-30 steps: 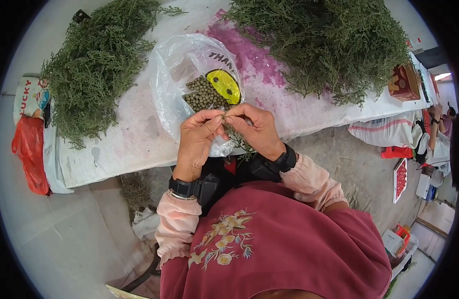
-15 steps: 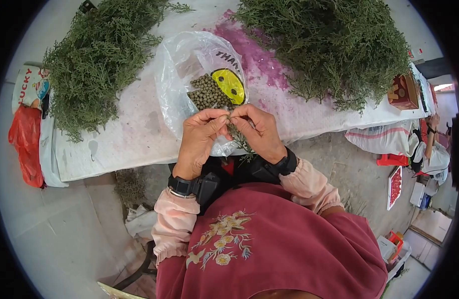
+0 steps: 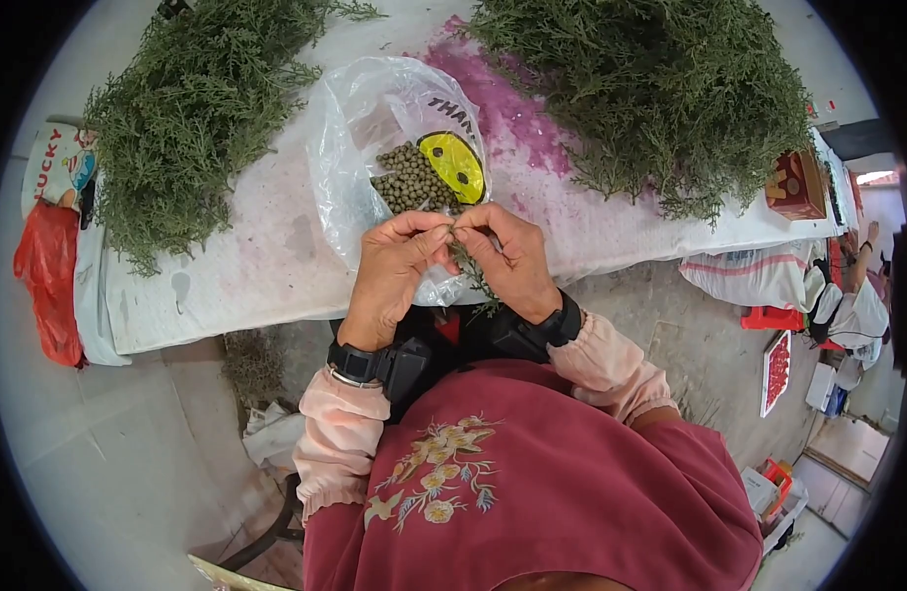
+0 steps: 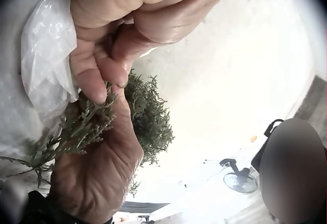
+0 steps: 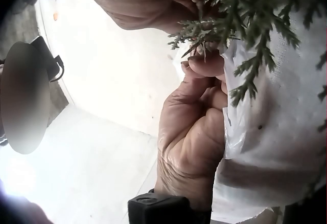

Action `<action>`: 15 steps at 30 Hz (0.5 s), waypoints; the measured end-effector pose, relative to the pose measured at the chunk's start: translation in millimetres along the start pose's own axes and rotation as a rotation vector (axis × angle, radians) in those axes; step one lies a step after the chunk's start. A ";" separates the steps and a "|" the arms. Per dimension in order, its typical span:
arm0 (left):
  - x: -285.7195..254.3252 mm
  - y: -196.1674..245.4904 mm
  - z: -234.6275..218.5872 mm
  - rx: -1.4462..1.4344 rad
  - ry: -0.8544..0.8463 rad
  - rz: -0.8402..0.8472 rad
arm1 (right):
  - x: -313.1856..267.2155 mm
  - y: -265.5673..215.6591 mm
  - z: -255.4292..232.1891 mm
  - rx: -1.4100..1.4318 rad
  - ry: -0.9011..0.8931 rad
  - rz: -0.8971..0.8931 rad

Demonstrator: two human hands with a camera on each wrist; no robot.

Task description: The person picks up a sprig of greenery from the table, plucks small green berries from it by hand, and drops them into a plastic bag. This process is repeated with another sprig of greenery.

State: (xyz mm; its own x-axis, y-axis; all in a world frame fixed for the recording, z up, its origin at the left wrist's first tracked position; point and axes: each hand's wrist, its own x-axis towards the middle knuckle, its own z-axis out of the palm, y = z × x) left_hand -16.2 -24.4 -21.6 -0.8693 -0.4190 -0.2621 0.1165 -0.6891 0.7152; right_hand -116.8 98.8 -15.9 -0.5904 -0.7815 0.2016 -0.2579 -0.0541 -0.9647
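Both hands meet tip to tip just in front of a clear plastic bag (image 3: 340, 202) with a yellow smiley print. My right hand (image 3: 509, 258) grips a green conifer sprig (image 4: 84, 127), whose leafy end hangs down below the palm. Thumb and forefinger of my left hand (image 3: 389, 274) pinch the same sprig at its upper end, against the right fingertips. Inside the bag lies a heap of small round olive-brown seed cones (image 3: 412, 180). Exactly what sits between the fingertips is hidden.
Large piles of conifer branches lie on the white-covered table (image 3: 246, 286), one left pile (image 3: 187, 128) and one right pile (image 3: 660, 108). A red box (image 3: 796, 185) stands at the right end. A red plastic bag (image 3: 49, 286) hangs at the left. Another person (image 3: 857, 286) is at far right.
Both hands stay together at the sprig with only tiny finger movement. The head view has shifted slightly, so the bag and table appear a little higher and the bag farther right.
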 end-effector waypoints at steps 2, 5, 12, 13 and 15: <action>0.1 -1.7 -0.7 -0.005 0.001 0.010 | 0.0 0.8 -0.1 0.010 0.007 0.006; -0.5 -2.1 0.2 -0.003 0.010 0.010 | -0.1 3.0 -0.8 0.002 -0.002 0.005; -0.2 -3.5 -1.0 0.055 -0.031 0.052 | -1.5 1.1 1.1 0.017 0.023 0.044; -0.2 -4.6 -0.5 0.052 -0.027 0.050 | -1.2 0.9 1.2 0.017 0.028 0.044; 1.0 -4.1 1.5 0.052 -0.021 0.060 | -1.8 -2.0 -5.9 0.075 0.015 0.095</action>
State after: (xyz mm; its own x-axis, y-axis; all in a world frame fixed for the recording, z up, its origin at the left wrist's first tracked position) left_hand -18.2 -21.1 -23.7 -0.8713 -0.4462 -0.2043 0.1445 -0.6311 0.7621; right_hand -119.7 104.1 -13.3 -0.6212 -0.7758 0.1103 -0.1420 -0.0270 -0.9895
